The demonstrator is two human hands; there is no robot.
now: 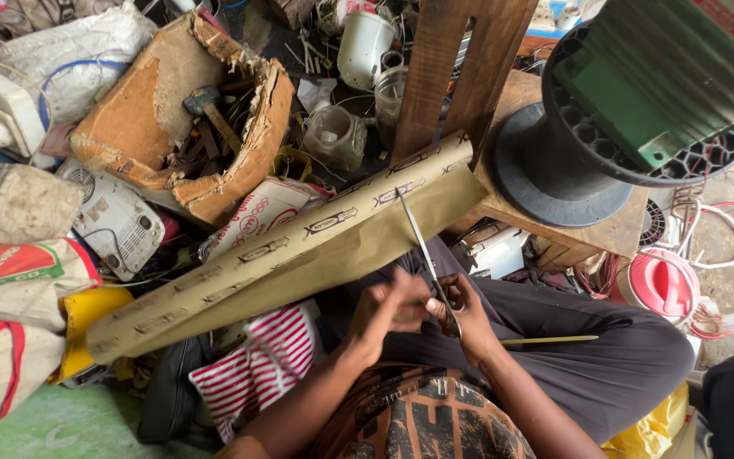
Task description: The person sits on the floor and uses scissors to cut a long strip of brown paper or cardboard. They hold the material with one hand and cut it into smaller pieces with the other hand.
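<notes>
Seated cross-legged, a person brings both forearms up from the lower edge of the view, hands meeting over the lap. The left hand (392, 306) is curled, fingers bunched (thumb side up); the right hand (462, 308) is closed in a grip, touching the left.

One scissors (425, 255), one paper roll (282, 246), two hands (397, 306).

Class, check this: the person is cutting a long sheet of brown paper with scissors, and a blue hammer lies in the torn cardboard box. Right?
Not quite. The head view shows the hammer in the cardboard box is grey-headed with a wooden handle, not blue. The scissors do cut the brown paper.
</notes>
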